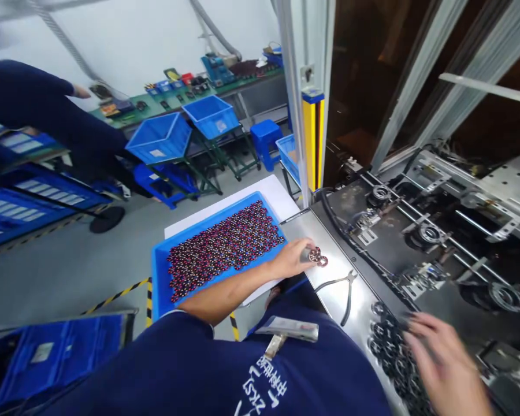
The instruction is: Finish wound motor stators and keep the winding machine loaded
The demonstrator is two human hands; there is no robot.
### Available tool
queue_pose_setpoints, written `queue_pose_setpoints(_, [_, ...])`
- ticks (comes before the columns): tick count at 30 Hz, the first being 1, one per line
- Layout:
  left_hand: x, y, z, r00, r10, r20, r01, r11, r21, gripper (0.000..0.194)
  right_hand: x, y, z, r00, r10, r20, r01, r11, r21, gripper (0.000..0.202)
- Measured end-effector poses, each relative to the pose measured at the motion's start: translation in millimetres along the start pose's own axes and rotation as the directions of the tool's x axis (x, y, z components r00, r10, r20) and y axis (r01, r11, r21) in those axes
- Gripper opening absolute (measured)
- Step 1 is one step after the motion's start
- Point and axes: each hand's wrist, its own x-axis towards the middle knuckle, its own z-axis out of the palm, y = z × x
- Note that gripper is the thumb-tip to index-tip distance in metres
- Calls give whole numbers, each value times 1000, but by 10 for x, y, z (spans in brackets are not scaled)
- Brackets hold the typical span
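My left hand [291, 259] is closed around a small round metal part [314, 255] with a reddish ring and spoked centre. Beside it, a similar reddish ring [323, 262] shows close to the fingertips. Cutting pliers [347, 286] lie with their handles spread on the metal ledge [325, 274], just right of that hand. My right hand [444, 361] is smeared by motion above a pile of black ring-shaped parts [385, 341]. A dark blur shows at its fingertips, too unclear to name.
To the left, a blue tray [159, 289] holds many small reddish round parts [225, 248]. Machine fixtures [429, 234] and rails run along the right, behind a yellow-edged post [313, 141]. Blue crates [160, 141] stand farther back. Another person [39, 104] is at the far left.
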Motion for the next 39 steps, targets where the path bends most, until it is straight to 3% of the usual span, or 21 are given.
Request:
queue_pose_setpoints(3, [-239, -435, 130, 994, -106, 0, 106, 993, 57, 32, 376, -473, 941, 985, -172, 21, 172, 985, 26, 21])
queue_pose_setpoints(5, [-318, -581, 245, 988, -156, -4, 155, 985, 81, 32, 620, -660, 1411, 973, -226, 46, 226, 974, 12, 16])
queue_pose_setpoints(7, [-348, -644, 356, 980, -196, -18, 197, 976, 92, 33, 808, -756, 1698, 966, -251, 57, 252, 968, -16, 17])
queue_pose_setpoints(9, [-346, -660, 451, 973, -229, -41, 232, 968, 92, 34, 923, -803, 1828, 967, -248, 52, 250, 967, -49, 20])
queue_pose_setpoints(12, [-336, -650, 545, 963, -258, -79, 264, 961, 78, 35, 927, -816, 1798, 972, -230, 53, 234, 968, -91, 25])
queue_pose_setpoints(14, [-364, -633, 545, 961, -260, -94, 266, 962, 59, 35, 778, -762, 1630, 974, -216, 65, 222, 968, -116, 27])
queue_pose_setpoints(16, [-436, -611, 480, 961, -253, -113, 258, 965, 36, 35, 482, -643, 1349, 983, -176, 49, 181, 972, -152, 26])
queue_pose_setpoints(21, [-668, -500, 196, 940, -254, -227, 257, 966, -15, 39, -586, -307, 616, 994, 17, -108, -48, 955, -294, 20])
queue_pose_setpoints(23, [-685, -390, 151, 937, -245, -250, 244, 969, -34, 38, -904, -265, 530, 993, 52, -104, -83, 943, -323, 20])
queue_pose_setpoints(25, [-638, -233, 168, 948, -213, -238, 206, 977, -55, 38, -1076, -281, 585, 995, 66, -74, -87, 938, -337, 21])
queue_pose_setpoints(29, [-473, 116, 274, 981, -108, -161, 92, 990, -104, 38, -1093, -352, 812, 995, 92, -37, -99, 931, -352, 18])
queue_pose_setpoints(32, [-415, 304, 323, 994, -59, -96, 44, 987, -154, 39, -1008, -353, 854, 996, 83, 22, -72, 943, -325, 19])
queue_pose_setpoints(36, [-428, 449, 369, 996, -89, 32, 94, 964, -250, 38, -898, -291, 794, 992, 25, 124, 10, 963, -270, 19])
queue_pose_setpoints(39, [-416, 540, 458, 972, -126, 199, 190, 917, -350, 30, -793, -255, 774, 991, -40, 131, 69, 974, -217, 19])
